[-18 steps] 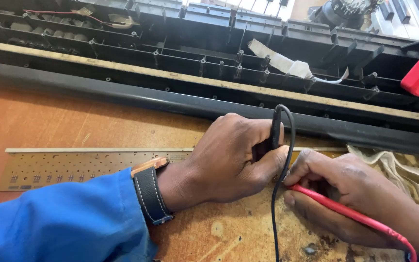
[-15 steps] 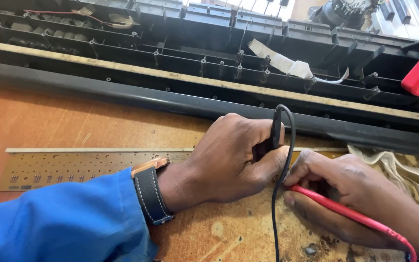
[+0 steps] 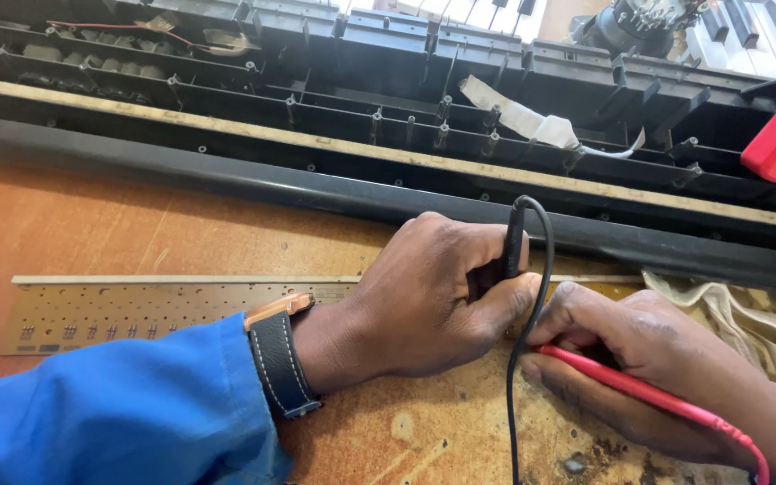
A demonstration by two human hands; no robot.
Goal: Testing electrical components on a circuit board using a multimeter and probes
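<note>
At centre frame we grip the black test probe (image 3: pixel 515 235) in our fisted left hand (image 3: pixel 424 296) and pinch the red test probe (image 3: pixel 639 391) in our right hand (image 3: pixel 648 359), both over the long brown circuit board (image 3: pixel 136 310).

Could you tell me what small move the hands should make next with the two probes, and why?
Probably slide both tips a little along the long brown circuit strip. The left hand grips the black probe upright, the right hand holds the red probe low, and both meet at one spot on the strip.

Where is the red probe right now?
In the head view, lower right: the red probe lies under the right hand, beside the left hand gripping the black probe.
</note>
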